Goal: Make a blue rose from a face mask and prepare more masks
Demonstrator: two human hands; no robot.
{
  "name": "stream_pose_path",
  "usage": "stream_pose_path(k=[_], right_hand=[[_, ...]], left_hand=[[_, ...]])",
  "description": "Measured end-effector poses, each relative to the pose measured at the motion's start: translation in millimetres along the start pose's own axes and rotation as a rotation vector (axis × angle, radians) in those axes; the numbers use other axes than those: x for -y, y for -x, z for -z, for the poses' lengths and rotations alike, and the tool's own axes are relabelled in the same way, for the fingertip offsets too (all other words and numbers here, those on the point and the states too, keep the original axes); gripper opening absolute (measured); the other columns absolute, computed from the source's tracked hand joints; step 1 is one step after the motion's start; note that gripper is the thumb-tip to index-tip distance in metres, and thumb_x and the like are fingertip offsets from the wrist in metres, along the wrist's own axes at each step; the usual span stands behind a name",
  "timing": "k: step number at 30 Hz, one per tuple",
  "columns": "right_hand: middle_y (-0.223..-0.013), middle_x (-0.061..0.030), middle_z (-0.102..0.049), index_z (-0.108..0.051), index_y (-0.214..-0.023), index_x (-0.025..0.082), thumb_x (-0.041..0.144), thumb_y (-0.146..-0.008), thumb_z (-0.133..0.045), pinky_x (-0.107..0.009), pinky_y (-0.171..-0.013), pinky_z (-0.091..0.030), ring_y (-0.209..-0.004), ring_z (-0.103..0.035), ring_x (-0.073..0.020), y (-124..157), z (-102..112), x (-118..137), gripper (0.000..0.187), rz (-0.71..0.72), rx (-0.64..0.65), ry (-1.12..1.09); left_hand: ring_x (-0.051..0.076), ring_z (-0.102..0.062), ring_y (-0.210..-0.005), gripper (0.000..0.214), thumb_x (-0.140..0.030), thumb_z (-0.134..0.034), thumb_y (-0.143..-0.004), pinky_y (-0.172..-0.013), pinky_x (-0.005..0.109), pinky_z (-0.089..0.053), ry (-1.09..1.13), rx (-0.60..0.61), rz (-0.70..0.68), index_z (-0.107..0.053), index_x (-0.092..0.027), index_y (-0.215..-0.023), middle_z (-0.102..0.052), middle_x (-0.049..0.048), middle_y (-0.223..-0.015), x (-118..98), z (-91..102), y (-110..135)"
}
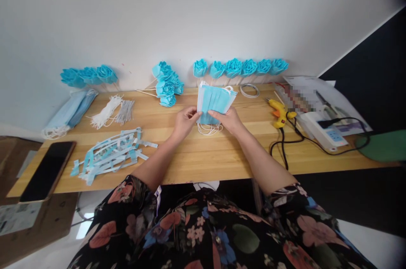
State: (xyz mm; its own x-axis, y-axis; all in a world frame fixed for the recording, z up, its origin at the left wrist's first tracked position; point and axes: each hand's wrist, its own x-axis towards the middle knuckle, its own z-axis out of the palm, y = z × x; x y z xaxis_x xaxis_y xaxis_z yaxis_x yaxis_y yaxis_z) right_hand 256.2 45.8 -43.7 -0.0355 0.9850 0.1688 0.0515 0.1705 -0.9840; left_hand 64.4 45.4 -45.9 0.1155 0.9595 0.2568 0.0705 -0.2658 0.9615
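Both of my hands hold a small stack of light blue face masks (pixel 214 100) above the middle of the wooden table (pixel 203 155). My left hand (pixel 184 122) pinches the stack's lower left corner. My right hand (pixel 227 119) grips its lower right edge, with a finger laid across the front. White ear loops (pixel 209 129) dangle from the stack onto the table below.
Blue paper-like roses (pixel 241 67) line the wall, with more in a pile (pixel 167 83) and at left (pixel 89 75). Cut blue strips (pixel 109 155), white loops (pixel 106 111), more masks (pixel 68 112), a phone (pixel 47 170), a yellow glue gun (pixel 279 113), tape roll (pixel 249 90) and a power strip (pixel 322 129) lie around.
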Motion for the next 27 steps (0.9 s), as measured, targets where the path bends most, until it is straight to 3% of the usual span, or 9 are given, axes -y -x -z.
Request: stream_pose_path(k=[7, 12, 14, 18, 22, 27], right_hand=[[-0.105, -0.0018, -0.080, -0.080, -0.098, 0.024, 0.044, -0.071, -0.084, -0.043, -0.100, -0.055, -0.104, -0.072, -0.0259, -1.5, 1.9, 3.3, 0.034, 0.136, 0.022, 0.027], [-0.103, -0.0021, -0.079, -0.077, -0.097, 0.023, 0.045, -0.070, -0.085, -0.043, -0.099, -0.055, -0.101, -0.072, -0.0244, -1.8, -0.5, 3.6, 0.036, 0.150, -0.064, -0.089], [-0.100, -0.0022, -0.079, -0.075, -0.094, 0.022, 0.046, -0.066, -0.087, -0.043, -0.098, -0.056, -0.098, -0.072, -0.0241, -1.0, -1.6, 6.4, 0.039, 0.125, -0.125, -0.155], [-0.098, -0.0032, -0.079, -0.074, -0.091, 0.019, 0.047, -0.063, -0.089, -0.043, -0.097, -0.056, -0.097, -0.072, -0.0243, -0.8, -2.0, 12.7, 0.042, 0.061, -0.197, -0.237], [-0.102, -0.0025, -0.078, -0.073, -0.094, 0.020, 0.045, -0.059, -0.091, -0.042, -0.101, -0.055, -0.101, -0.071, -0.0235, -5.0, -0.6, 12.3, 0.047, 0.027, -0.267, -0.335], [-0.099, -0.0017, -0.079, -0.072, -0.093, 0.020, 0.043, -0.053, -0.093, -0.041, -0.098, -0.057, -0.099, -0.072, -0.0230, -10.8, 1.2, 7.5, 0.050, -0.060, -0.336, -0.444]], left_hand=[[0.012, -0.056, -0.070, 0.024, -0.039, -0.070, -0.082, -0.067, 0.023, -0.045, -0.011, 0.009, -0.039, -0.068, -0.016, -0.080, -0.064, 0.0012, -0.076, 3.0, 0.0, -1.0], [0.018, -0.066, -0.090, 0.039, -0.036, -0.080, -0.075, -0.085, 0.028, -0.052, 0.222, 0.155, 0.069, -0.063, -0.015, -0.103, -0.072, 0.0059, -0.100, 2.7, -3.8, -1.8], [0.017, -0.067, -0.085, 0.040, -0.035, -0.081, -0.074, -0.080, 0.028, -0.053, 0.250, 0.225, 0.118, -0.062, -0.015, -0.104, -0.072, 0.0051, -0.097, 0.2, -5.0, 0.3], [0.012, -0.058, -0.057, 0.029, -0.039, -0.073, -0.084, -0.059, 0.023, -0.045, 0.246, 0.290, 0.200, -0.060, -0.015, -0.092, -0.063, -0.0021, -0.065, -7.4, -6.0, 6.6], [0.005, -0.043, -0.044, 0.027, -0.038, -0.071, -0.087, -0.049, 0.020, -0.038, 0.353, 0.256, 0.328, -0.055, -0.017, -0.082, -0.054, -0.0058, -0.061, -16.5, -7.5, 9.3], [0.002, -0.026, -0.039, 0.021, -0.033, -0.071, -0.087, -0.042, 0.016, -0.020, 0.461, 0.184, 0.434, -0.060, -0.016, -0.093, -0.043, -0.0093, -0.058, -26.3, -7.8, 7.4]])
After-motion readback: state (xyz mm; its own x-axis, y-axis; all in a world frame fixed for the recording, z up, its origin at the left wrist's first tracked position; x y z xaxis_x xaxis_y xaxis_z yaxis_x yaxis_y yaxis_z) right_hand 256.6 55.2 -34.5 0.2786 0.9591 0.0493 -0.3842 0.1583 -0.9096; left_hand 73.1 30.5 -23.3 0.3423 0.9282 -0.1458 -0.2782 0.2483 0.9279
